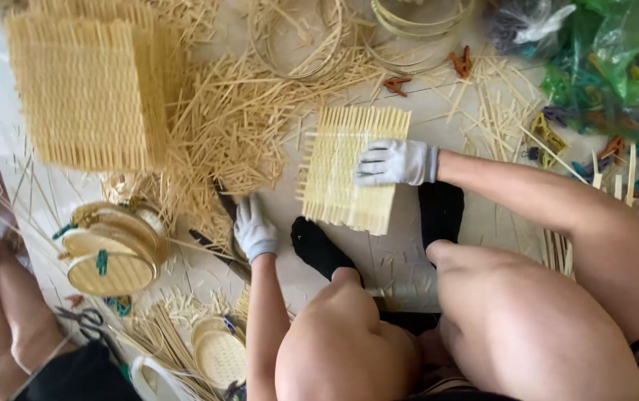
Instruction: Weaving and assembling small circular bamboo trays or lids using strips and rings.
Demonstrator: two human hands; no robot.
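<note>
A floor-level bamboo craft workshop: stacked woven mats (85,89) at upper left, loose bamboo strips (238,119) strewn over the floor (401,260), bamboo hoops (416,18) at top, finished round baskets (111,249) at left.

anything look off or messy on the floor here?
Yes: loose bamboo slivers lie strewn across the floor between the stacked mats and the woven mat under the right hand. Nothing looks broken.

Pale woven bamboo mat (349,174) lies flat on the floor.
</note>
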